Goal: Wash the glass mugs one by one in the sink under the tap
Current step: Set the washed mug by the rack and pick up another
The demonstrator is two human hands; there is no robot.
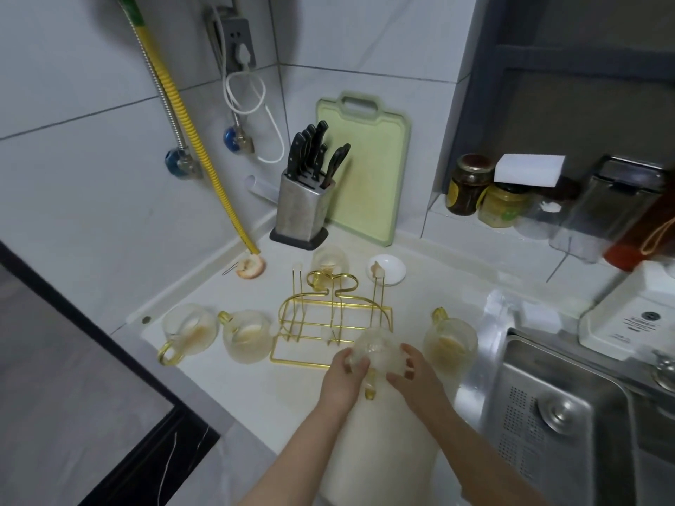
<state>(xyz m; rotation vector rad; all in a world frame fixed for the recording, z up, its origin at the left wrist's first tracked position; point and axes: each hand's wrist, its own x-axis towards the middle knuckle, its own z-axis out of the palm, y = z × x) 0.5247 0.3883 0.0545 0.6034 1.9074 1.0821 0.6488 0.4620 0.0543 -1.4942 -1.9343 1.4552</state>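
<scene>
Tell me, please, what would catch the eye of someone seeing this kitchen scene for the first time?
First, the two hands: the left hand and right hand hold a glass mug between them over the white counter, just in front of the gold wire rack. Four more glass mugs with gold handles stand around that rack, two to its left, one behind it, one beside the steel sink. Farther back, a knife block stands against a green cutting board.

We see five glass mugs with gold handles. One mug (380, 350) is held above the counter's (277, 403) front edge, turned over, handle pointing down. A second mug (450, 339) stands upright near the sink (548, 414) edge. Two more, one tipped (188, 332) and one upright (248, 336), sit toward the counter's left edge, and the fifth (328, 266) stands nearer the back corner.
</scene>
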